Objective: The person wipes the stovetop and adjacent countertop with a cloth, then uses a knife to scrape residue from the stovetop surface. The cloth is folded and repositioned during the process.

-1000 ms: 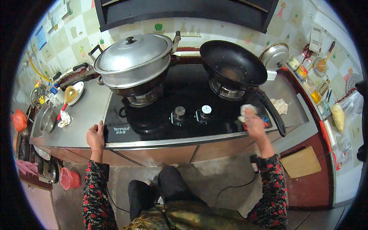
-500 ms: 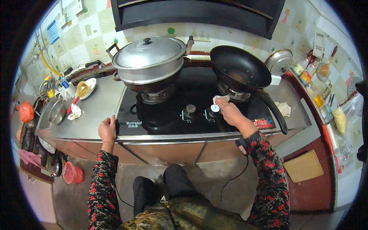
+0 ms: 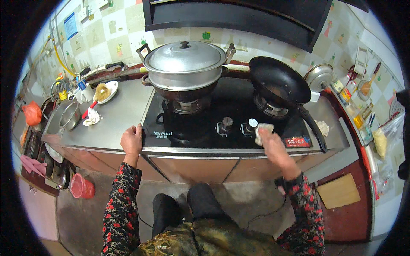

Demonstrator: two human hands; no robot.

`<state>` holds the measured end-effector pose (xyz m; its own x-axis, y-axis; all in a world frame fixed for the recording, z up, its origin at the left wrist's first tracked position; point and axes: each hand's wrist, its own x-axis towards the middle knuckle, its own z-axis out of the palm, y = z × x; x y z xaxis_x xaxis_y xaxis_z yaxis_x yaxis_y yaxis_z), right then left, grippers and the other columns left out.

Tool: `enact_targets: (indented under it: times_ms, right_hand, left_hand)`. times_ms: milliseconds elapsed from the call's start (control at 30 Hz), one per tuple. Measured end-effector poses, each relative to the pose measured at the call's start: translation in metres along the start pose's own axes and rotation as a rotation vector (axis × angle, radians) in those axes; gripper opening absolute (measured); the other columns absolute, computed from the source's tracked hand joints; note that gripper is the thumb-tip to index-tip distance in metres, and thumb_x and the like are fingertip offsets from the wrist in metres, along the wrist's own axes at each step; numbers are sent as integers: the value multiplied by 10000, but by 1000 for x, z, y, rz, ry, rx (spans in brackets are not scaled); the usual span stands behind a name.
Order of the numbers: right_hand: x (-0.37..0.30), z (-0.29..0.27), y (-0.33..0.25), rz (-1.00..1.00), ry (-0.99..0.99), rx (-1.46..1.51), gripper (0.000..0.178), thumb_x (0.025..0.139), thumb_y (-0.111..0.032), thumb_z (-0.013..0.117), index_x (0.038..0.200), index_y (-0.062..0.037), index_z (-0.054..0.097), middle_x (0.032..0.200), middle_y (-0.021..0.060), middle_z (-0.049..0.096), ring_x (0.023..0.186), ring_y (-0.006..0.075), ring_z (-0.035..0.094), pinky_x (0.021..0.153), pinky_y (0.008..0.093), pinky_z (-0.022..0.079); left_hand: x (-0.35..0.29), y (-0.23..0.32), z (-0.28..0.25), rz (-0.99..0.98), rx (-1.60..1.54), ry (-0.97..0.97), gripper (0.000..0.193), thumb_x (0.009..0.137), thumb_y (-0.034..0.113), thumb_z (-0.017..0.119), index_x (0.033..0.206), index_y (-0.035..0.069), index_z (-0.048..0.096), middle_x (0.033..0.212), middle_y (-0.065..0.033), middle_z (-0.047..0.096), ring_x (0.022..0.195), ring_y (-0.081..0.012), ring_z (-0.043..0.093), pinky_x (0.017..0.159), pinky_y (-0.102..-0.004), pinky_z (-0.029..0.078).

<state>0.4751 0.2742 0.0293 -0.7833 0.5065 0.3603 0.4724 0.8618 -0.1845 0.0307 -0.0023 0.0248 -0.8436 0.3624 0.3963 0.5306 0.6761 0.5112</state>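
My right hand (image 3: 276, 149) is closed on a crumpled whitish cloth (image 3: 263, 134) and presses it onto the black glass gas stove (image 3: 192, 135). The cloth lies just right of the right stove knob (image 3: 252, 123); the other knob (image 3: 227, 123) stands to its left. My left hand (image 3: 131, 141) rests curled at the counter's front edge by the stove's left corner, with nothing visible in it. A lidded aluminium steamer (image 3: 183, 79) sits over a dark wok on the left burner. A black frying pan (image 3: 279, 81) leans tilted on the right burner, its handle pointing toward me.
On the left counter (image 3: 121, 106) are a white dish (image 3: 112, 89) with a brown scrubber, a crumpled tissue (image 3: 92, 118), a metal bowl (image 3: 70, 116) and mugs. Another cloth (image 3: 322, 127) lies right of the pan handle. Bottles line the right ledge. A red basket (image 3: 82, 186) stands on the floor.
My right hand has drawn the cloth toward me and a little right, from behind the right knob to beside it. My left hand stays at the counter edge. The whole view has shifted.
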Motion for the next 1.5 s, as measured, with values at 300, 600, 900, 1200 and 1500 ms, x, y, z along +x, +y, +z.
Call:
enact_targets:
  times_ms: [300, 600, 900, 1200, 1500]
  right_hand:
    - [29, 3, -4, 234, -96, -14, 375, 870, -1, 438, 1234, -9, 528, 1160, 254, 598, 978, 455, 603, 808, 523, 493]
    - [-5, 17, -101, -12, 1, -68, 451, 802, 7, 524, 1250, 44, 561, 1321, 198, 559, 1248, 352, 498, 1035, 435, 390]
    - [56, 36, -114, 64, -43, -198, 393, 789, -49, 587, 1162, 76, 600, 1281, 215, 582, 1159, 379, 523, 958, 448, 441]
    - [80, 45, -107, 205, -67, -206, 333, 815, -28, 544, 1124, 63, 625, 1349, 202, 536, 1221, 364, 493, 955, 461, 449]
    - [12, 22, -122, -17, 61, -40, 405, 805, 11, 565, 1209, 28, 569, 1231, 205, 593, 1159, 368, 540, 898, 463, 472]
  left_hand:
    - [2, 1, -3, 17, -15, -6, 428, 895, 435, 569, 742, 50, 680, 765, -175, 677, 739, -380, 654, 681, -462, 505]
    - [2, 0, -4, 1, -31, -33, 430, 904, 438, 560, 748, 57, 683, 751, -180, 676, 730, -380, 657, 672, -473, 509]
    - [1, 1, -7, 41, -25, -3, 427, 900, 435, 567, 752, 52, 686, 740, -183, 671, 728, -379, 655, 671, -468, 509]
    - [1, -3, -3, 53, -19, 13, 432, 901, 439, 557, 748, 54, 682, 737, -186, 669, 732, -385, 654, 667, -474, 507]
    - [1, -4, -1, 44, -9, -6, 428, 899, 432, 562, 735, 54, 675, 731, -188, 666, 717, -390, 651, 657, -478, 508]
